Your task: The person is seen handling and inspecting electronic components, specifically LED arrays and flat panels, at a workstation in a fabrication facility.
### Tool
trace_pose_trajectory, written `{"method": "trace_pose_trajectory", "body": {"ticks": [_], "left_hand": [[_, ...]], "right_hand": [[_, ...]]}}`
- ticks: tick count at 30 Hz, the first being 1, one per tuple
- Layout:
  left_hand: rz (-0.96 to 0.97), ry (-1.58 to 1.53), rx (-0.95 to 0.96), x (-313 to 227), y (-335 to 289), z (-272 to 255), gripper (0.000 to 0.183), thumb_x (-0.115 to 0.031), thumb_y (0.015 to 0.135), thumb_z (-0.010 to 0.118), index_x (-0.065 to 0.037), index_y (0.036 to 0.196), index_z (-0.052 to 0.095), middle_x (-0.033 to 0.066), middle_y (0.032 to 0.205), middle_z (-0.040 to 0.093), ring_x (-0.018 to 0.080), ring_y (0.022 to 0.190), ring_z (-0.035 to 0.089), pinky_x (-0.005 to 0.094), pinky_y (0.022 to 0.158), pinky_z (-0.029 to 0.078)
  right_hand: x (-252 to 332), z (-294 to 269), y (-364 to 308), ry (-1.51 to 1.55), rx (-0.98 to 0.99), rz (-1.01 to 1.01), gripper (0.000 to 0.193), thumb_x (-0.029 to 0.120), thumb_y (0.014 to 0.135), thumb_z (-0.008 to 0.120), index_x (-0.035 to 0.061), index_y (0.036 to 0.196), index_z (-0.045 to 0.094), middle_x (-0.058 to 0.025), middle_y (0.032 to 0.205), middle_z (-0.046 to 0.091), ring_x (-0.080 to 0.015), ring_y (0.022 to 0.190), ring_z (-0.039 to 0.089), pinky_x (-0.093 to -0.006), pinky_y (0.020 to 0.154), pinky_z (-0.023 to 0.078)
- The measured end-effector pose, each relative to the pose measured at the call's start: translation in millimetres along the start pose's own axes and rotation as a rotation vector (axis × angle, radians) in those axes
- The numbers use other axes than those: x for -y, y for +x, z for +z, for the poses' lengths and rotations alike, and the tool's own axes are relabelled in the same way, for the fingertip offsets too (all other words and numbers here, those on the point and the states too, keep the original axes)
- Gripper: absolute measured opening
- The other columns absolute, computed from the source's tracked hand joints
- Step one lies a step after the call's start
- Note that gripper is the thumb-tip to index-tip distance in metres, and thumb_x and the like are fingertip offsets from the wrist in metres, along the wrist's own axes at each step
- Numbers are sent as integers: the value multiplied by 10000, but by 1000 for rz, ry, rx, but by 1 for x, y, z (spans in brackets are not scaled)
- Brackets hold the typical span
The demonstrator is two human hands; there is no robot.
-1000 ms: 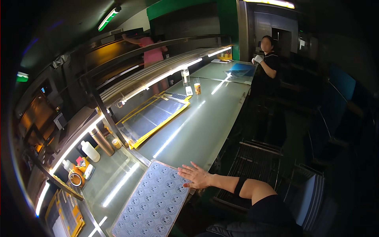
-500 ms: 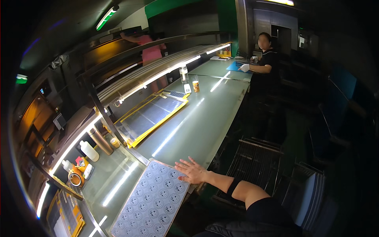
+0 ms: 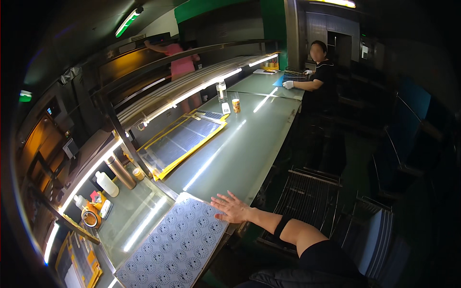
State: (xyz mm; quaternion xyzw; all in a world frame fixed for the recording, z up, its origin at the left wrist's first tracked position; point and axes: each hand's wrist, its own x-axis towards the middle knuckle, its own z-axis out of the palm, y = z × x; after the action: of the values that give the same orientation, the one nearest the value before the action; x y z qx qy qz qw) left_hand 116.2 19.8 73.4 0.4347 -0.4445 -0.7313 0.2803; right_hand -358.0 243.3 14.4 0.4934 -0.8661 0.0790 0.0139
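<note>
A flat, pale blue-white panel [image 3: 168, 245] with rows of dark dots and fan-like patterns lies on the glossy table [image 3: 235, 163] at the near edge. My right hand [image 3: 231, 208] is open, fingers spread, at the panel's far right corner. Its fingertips reach over that corner; whether they press on it I cannot tell. A black band circles my right forearm. My left hand is out of view, and the panel's near end runs past the picture's lower edge.
A yellow-edged dark sheet [image 3: 185, 139] lies farther up the table. Bottles [image 3: 106, 184], a flask [image 3: 121, 172] and tape [image 3: 91, 218] stand at the left under a light tube. A gloved co-worker [image 3: 319, 72] stands at the far end; a wire rack [image 3: 307, 197] is at the right.
The panel has shifted and turned slightly, its left edge now farther left over the table. My right hand stays nearly in place. The co-worker's gloved hand and blue sheet have moved a little.
</note>
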Motion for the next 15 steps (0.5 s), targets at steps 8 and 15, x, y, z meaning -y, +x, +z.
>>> {"method": "trace_pose_trajectory", "body": {"ticks": [8,15], "left_hand": [[778,608,49,19,23,-51,462,-142,698,635,34,1107,513,204,1033,536,286,922,548,403,831,438],[404,-589,220,5,-22,-159,380,-276,904,385,-60,1212,432,84,849,611,163,458,508,305,381,412]], "right_hand": [[-30,4,6,821,-324,169,696,563,889,227,50,1358,247,-165,1391,268,-274,1299,231,-342,1068,162],[-22,15,24,1002,-398,103,487,285,897,450,-8,1279,380,-176,1288,424,-236,1203,390,-321,996,294]]}}
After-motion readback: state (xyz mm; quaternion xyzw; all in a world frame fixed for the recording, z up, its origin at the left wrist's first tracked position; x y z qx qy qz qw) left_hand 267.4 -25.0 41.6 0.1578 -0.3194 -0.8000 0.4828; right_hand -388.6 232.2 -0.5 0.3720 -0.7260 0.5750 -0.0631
